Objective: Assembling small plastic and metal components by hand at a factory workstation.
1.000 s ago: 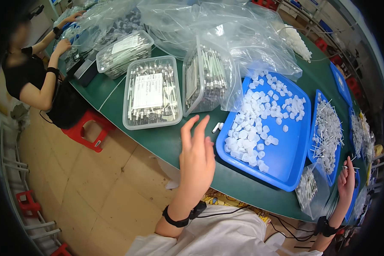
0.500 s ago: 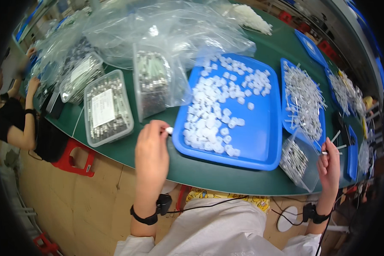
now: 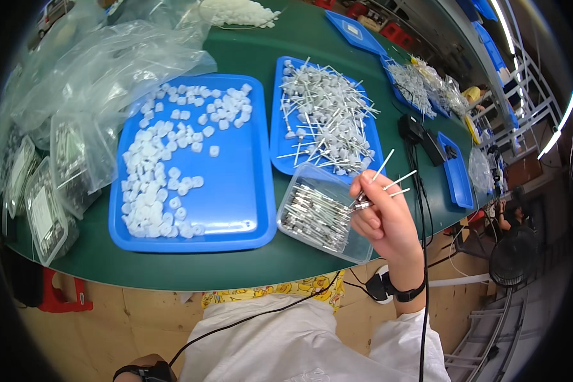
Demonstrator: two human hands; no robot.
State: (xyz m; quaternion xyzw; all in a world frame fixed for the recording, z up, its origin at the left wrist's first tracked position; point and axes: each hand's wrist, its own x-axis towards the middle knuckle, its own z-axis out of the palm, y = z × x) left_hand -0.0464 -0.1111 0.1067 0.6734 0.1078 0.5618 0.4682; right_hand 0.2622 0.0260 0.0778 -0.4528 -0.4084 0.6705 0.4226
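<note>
White rods (image 3: 383,166) — likely light, stiff, slick, perhaps brittle; best pinched near the silvery end | slim, straight, pale-shafted | a few splayed over the right side of the clear tub (image 3: 363,253) | right hand (image 3: 388,219): thumb and fingers clamped on them | left hand: out of view — grip cannot be told
</note>
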